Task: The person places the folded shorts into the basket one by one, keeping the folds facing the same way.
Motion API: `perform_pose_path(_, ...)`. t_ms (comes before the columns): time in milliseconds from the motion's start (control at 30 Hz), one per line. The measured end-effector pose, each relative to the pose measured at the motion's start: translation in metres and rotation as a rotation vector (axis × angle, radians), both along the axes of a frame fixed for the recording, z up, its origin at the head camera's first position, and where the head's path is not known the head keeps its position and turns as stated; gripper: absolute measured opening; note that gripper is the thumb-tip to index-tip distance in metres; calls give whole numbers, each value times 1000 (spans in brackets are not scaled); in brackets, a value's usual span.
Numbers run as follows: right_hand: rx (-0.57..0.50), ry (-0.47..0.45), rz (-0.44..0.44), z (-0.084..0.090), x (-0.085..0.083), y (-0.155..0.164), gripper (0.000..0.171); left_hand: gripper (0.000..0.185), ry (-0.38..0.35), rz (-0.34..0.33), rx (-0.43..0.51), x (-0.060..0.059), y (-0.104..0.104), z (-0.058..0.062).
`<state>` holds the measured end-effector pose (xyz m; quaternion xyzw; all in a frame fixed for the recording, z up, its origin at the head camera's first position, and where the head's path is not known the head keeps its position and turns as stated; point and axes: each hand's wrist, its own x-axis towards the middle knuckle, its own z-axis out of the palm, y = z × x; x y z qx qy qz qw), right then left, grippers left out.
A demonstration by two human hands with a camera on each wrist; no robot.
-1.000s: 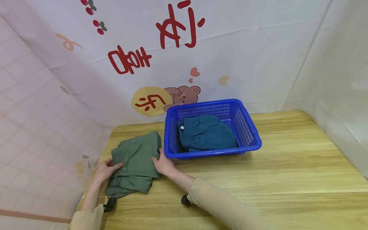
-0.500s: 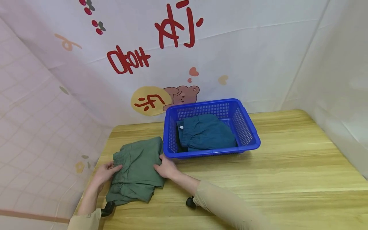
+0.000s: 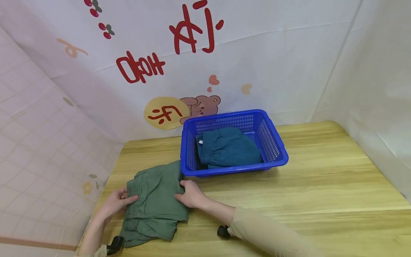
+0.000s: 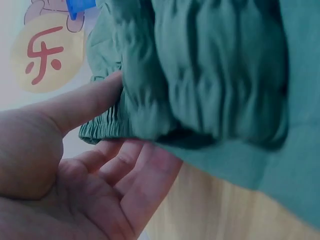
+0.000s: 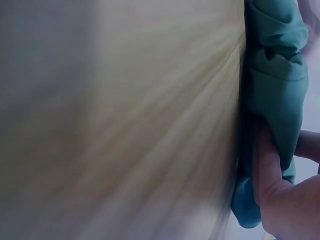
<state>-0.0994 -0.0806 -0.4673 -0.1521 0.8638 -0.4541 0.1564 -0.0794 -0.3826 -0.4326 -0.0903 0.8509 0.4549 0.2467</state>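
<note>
Folded green shorts (image 3: 154, 200) lie on the wooden table (image 3: 289, 200) at the front left, beside a blue basket (image 3: 273, 142). My left hand (image 3: 118, 202) pinches the elastic waistband at the left edge, thumb on top and fingers under the cloth (image 4: 210, 95). On the right edge, my right hand (image 3: 190, 194) grips the fold, its fingers tucked beneath the green fabric (image 5: 275, 100). Folded teal shorts (image 3: 229, 148) sit inside the basket.
The basket stands at the back centre of the table, close to a white printed backdrop (image 3: 199, 64). The table's left edge runs just beside my left hand. Bare wood stretches to the right of the basket and toward the front.
Both hands have drawn the green shorts toward me and slightly right, away from the wall side of the basket. The grip on both edges is unchanged.
</note>
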Motion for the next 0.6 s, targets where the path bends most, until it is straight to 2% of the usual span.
perform_pose_path(100,21,11,33,3,5,6,46,65,-23,2,5,5,2,0)
perform_pose_path(167,27,13,49,5,9,10,42,75,-29,-3,4,9,5,0)
perform_pose_path(367,41,29,87,9,20,24,39,32,0,-14,1,19,13,-6)
perform_pose_path(433,45,31,92,9,23,30,38,28,18,-13,-6,23,18,-8)
perform_pose_path(500,43,32,94,9,25,36,34,31,33,-17,-4,27,23,-9)
perform_pose_path(600,40,28,102,9,29,47,25,51,34,-8,15,32,32,-12)
